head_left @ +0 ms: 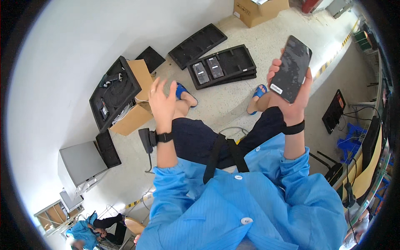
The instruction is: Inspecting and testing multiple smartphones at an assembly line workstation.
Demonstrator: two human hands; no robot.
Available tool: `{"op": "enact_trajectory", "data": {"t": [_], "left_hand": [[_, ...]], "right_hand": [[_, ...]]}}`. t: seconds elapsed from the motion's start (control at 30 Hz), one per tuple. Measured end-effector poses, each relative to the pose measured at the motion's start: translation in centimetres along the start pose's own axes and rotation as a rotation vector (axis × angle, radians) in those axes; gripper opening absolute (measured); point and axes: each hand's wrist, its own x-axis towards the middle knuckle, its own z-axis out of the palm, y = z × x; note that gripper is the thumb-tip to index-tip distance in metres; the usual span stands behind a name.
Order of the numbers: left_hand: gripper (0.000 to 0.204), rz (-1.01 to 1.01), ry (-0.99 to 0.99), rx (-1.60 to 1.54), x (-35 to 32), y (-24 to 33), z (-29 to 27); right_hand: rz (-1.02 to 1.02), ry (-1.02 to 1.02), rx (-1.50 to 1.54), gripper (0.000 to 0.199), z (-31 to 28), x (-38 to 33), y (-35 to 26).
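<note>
My right hand (296, 109) is wrapped round a black smartphone (291, 66), raised with its dark, smudged face up; a white label sits at its lower corner. My left hand (163, 102) is held up with its fingers spread and nothing in it. Beyond my feet, a black foam tray (233, 62) lies on the floor, stacked on another. Two phones, one on the left (201, 73) and one beside it (215, 67), rest in its left compartments. To the left of my left hand, another black tray (116, 92) holds a handheld scanner (111, 79) with a coiled cable.
A black tray (198, 45) lies behind the stack. An open cardboard box (133, 118) supports the scanner tray. A grey cabinet (83, 162) stands at the left, and a cardboard box (260, 12) at the far wall. A monitor (333, 111) and cables are at the right. Other people sit nearby.
</note>
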Motion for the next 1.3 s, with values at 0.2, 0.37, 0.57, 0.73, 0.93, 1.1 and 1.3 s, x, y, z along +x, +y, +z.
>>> {"op": "enact_trajectory", "data": {"t": [0.2, 0.37, 0.57, 0.73, 0.93, 1.1, 1.3], "left_hand": [[0.032, 0.093, -0.260, 0.348, -6.1, -7.5, 6.4], [0.035, 0.008, -0.388, 0.355, -5.2, -5.5, 5.5], [0.032, 0.048, -0.284, 0.303, -5.3, -6.5, 6.5], [0.033, -0.018, -0.325, 0.278, -4.7, -5.6, 6.1], [0.034, -0.029, -0.366, 0.300, -4.8, -5.5, 6.0], [0.036, -0.034, -0.360, 0.308, -4.8, -5.7, 6.1], [0.037, -0.041, -0.373, 0.304, -4.8, -5.6, 6.1]], "right_hand": [[-0.017, -0.003, -0.030, 0.065, -1.5, -0.7, -0.8], [0.059, 0.040, -0.053, 0.068, -1.7, -0.8, 0.6], [0.090, 0.089, -0.086, 0.069, -0.3, -0.3, 1.9], [0.095, 0.089, -0.093, 0.068, -0.2, -0.2, 2.1], [0.092, 0.115, -0.097, 0.066, 0.0, -0.3, 2.2], [0.089, 0.134, -0.101, 0.067, -0.3, -0.5, 2.2], [0.076, 0.130, -0.091, 0.068, -0.4, -0.4, 2.3]]}}
